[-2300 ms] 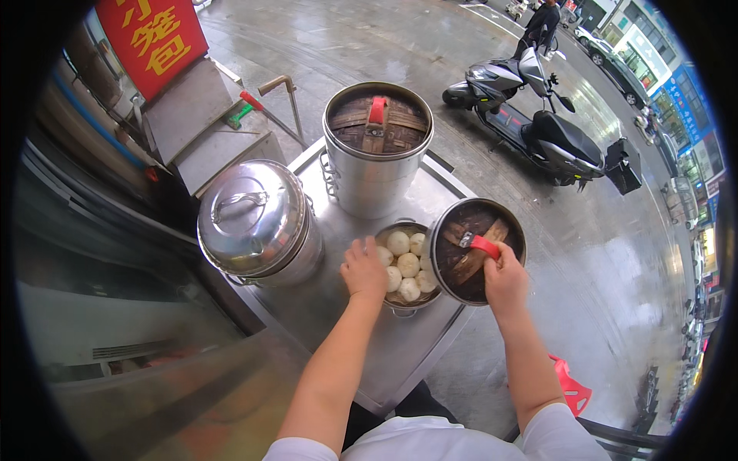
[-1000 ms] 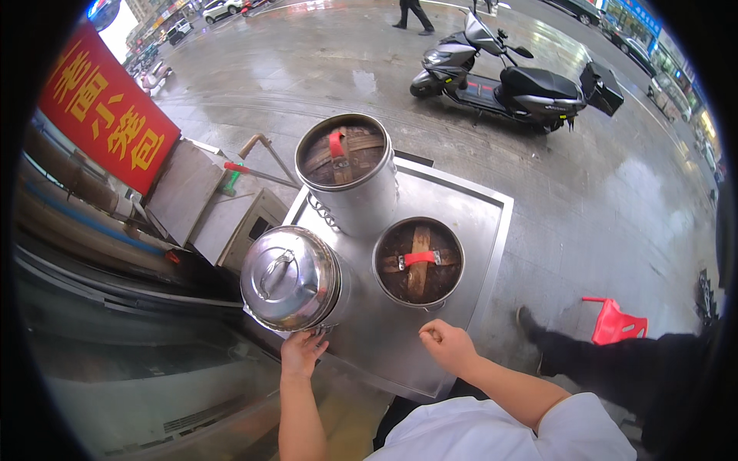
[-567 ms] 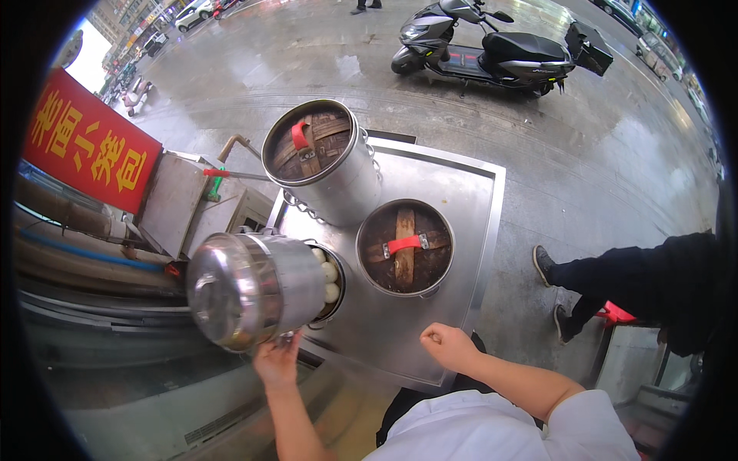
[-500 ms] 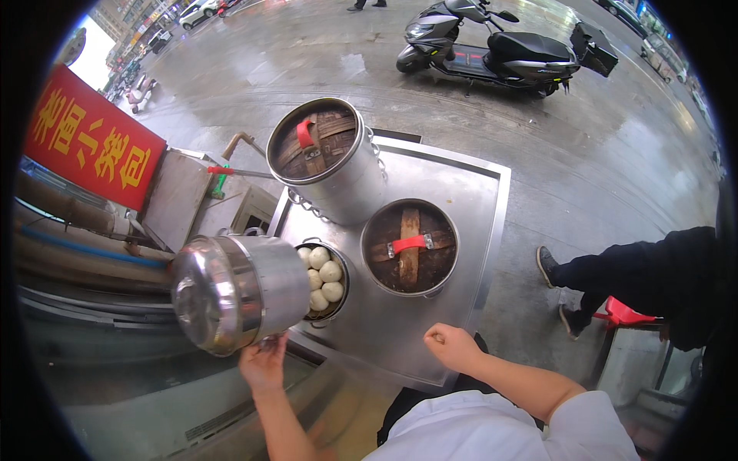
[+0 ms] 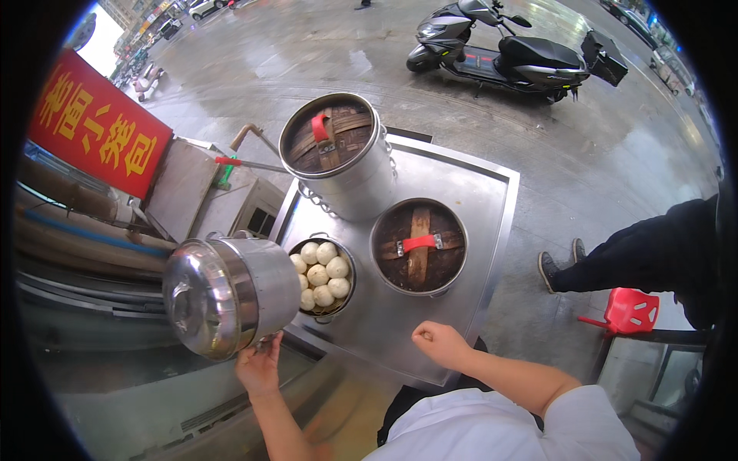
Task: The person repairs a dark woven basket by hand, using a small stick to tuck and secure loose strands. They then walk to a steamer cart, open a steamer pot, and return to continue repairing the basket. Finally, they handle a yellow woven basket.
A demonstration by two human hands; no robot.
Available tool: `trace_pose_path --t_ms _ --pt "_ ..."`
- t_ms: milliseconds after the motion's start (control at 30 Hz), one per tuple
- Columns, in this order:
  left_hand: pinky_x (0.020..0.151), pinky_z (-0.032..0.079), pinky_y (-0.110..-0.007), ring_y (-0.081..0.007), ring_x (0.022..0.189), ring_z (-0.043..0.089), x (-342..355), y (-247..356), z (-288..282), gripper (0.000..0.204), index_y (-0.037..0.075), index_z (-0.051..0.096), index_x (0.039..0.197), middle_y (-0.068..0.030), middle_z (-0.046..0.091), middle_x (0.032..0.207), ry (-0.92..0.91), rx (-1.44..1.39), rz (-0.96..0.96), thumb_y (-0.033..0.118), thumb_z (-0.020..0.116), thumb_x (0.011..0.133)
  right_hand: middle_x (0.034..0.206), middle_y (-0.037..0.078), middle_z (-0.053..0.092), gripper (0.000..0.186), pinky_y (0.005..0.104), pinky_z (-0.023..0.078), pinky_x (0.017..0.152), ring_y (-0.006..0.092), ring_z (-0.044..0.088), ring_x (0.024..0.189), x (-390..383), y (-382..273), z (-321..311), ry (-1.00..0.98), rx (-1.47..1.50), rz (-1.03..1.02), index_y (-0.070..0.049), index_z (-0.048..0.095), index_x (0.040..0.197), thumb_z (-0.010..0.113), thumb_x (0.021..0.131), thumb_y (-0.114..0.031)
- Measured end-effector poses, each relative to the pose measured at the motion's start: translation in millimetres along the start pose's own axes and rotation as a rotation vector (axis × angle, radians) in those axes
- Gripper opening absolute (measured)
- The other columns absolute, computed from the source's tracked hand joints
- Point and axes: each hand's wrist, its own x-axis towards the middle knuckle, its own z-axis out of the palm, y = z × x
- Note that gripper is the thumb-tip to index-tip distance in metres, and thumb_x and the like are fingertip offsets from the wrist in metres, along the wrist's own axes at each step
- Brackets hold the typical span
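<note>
My left hand (image 5: 257, 365) grips a metal steamer section with a domed lid (image 5: 184, 296) by its lower edge, tilted sideways at the left. Beside it, an uncovered lower tier holds several white buns (image 5: 319, 273) on the steel table (image 5: 484, 215). A round steamer (image 5: 396, 273) with a bamboo-strip top and red handle sits to the right; a taller one (image 5: 346, 192) stands behind. My right hand (image 5: 434, 342) hovers curled near the table's front, touching no steamer; whatever its fingers hold, if anything, is hidden.
A red sign (image 5: 100, 123) and metal boxes (image 5: 177, 184) border the table's left, with a tool with a red grip (image 5: 231, 161). A scooter (image 5: 523, 61) is parked beyond. At the right, another person's dark-clad legs (image 5: 623, 253) are beside a red plastic chair (image 5: 630, 311).
My left hand has lifted the lidded section off and leftward, uncovering the buns. Earlier my right hand held a red-handled round tier, now set down. The other person's legs came into view.
</note>
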Motion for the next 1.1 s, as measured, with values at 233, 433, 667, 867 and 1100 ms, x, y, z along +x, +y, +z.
trace_pose_path --t_ms 233,433,667,867,1100 --pt "0.09 0.061 -0.048 -0.0442 0.102 0.065 29 -77 15 0.045 -0.007 0.052 0.125 -0.023 0.062 0.119 0.037 0.012 -0.112 0.002 0.051 0.081 0.074 0.011 0.067 0.019 0.0348 0.051 0.065 0.0212 0.064 0.067 -2 8 -28 0.144 0.111 0.06 -0.004 0.066 0.098 0.063 0.094 -0.022" --pt "0.089 0.061 -0.047 -0.0395 0.098 0.068 34 -91 21 0.042 -0.008 0.053 0.122 -0.0209 0.067 0.11 0.06 0.198 -0.124 0.001 0.052 0.081 0.071 0.007 0.065 0.019 0.0309 0.049 0.063 0.0148 0.061 0.064 -3 25 -47 0.217 0.14 0.114 -0.003 0.066 0.098 0.064 0.094 -0.021" --pt "0.086 0.06 -0.047 -0.0398 0.107 0.066 22 -96 1 0.044 -0.003 0.052 0.129 -0.0203 0.063 0.121 -0.013 0.198 -0.168 0.013 0.059 0.088 0.072 0.005 0.066 0.02 0.0297 0.049 0.063 0.012 0.06 0.066 -3 6 -46 0.11 0.223 0.087 -0.004 0.066 0.1 0.064 0.094 -0.023" --pt "0.091 0.055 -0.044 -0.0362 0.119 0.061 -22 -85 15 0.051 0.0 0.049 0.139 -0.017 0.059 0.133 -0.302 0.356 -0.554 0.023 0.058 0.095 0.079 -0.001 0.064 0.016 0.0239 0.047 0.065 0.0041 0.055 0.072 12 -33 -94 0.128 0.358 0.0 -0.004 0.068 0.102 0.065 0.096 -0.019" --pt "0.098 0.049 -0.042 -0.031 0.12 0.06 -57 -114 192 0.052 0.0 0.044 0.145 -0.0176 0.06 0.133 -0.321 0.929 -0.021 0.025 0.052 0.101 0.086 0.0 0.063 0.028 0.0206 0.04 0.063 0.0061 0.049 0.07 155 -48 -226 0.101 0.674 -0.088 -0.004 0.068 0.108 0.059 0.099 -0.028"
